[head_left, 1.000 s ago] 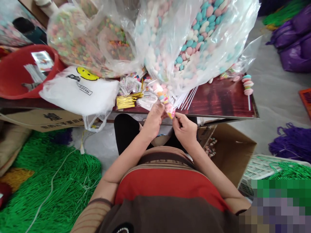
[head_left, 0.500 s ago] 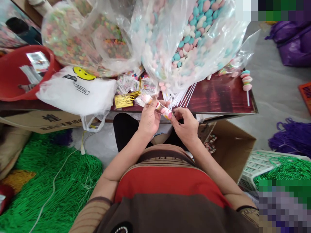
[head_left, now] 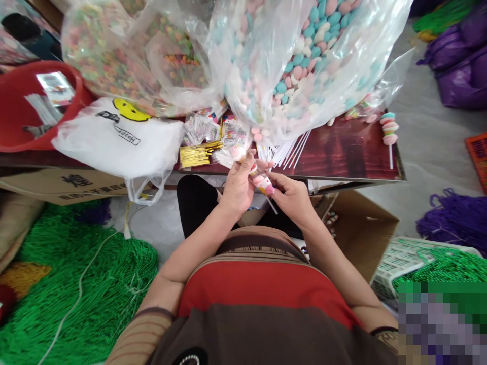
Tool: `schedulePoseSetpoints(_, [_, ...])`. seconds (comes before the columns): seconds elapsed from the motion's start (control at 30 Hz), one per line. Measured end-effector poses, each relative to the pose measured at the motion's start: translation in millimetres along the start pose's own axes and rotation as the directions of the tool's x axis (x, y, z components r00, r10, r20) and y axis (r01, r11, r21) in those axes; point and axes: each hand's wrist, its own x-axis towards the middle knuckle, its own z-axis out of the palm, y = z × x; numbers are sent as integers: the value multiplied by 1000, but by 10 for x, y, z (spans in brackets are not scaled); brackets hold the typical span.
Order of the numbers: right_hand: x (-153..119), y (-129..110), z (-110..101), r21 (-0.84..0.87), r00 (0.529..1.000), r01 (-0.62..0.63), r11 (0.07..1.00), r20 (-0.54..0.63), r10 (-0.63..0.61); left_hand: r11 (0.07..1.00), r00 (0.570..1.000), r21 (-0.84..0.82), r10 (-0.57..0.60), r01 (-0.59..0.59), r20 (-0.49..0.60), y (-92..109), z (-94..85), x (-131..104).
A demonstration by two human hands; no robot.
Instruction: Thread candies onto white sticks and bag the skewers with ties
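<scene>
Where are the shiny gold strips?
In the head view, the gold strips lie on the table left of centre, right of the smiley bag, near small packets.

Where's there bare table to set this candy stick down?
The held candy stick could go on bare tabletop right of the fanned white sticks, bordered by the loose skewer near the right corner, the large candy bag behind and the front edge. Left of the sticks is crowded: gold ties, small packets, white bag, red basin.
</scene>
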Motion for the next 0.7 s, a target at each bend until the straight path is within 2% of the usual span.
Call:
schedulePoseSetpoints(0.1, [-2, -30, 3, 60, 999, -48, 997, 23, 47, 999, 1000, 32, -26, 26, 12, 3, -5, -6])
schedulePoseSetpoints(0.2, [-28, -40, 35, 225, 996, -95, 970, 21, 92, 1000, 999, 22, -20, 20, -25, 6, -16, 6])
schedulePoseSetpoints(0.3, [-46, -41, 79, 361, 979, -206, 909, 78, 191, 1000, 1000, 11, 1, -1, -25, 0, -4, 6])
schedulePoseSetpoints(0.47, [-26, -50, 158, 498, 923, -370, 784, 100, 372, 1000, 999, 19, -6, 7, -42, -38, 51, -43])
schedulePoseSetpoints(0.7, [-4, -58, 251, 568, 923, -348, 746, 70, 377, 999, 996, 28, 24, -22, -82, -83, 13, -23])
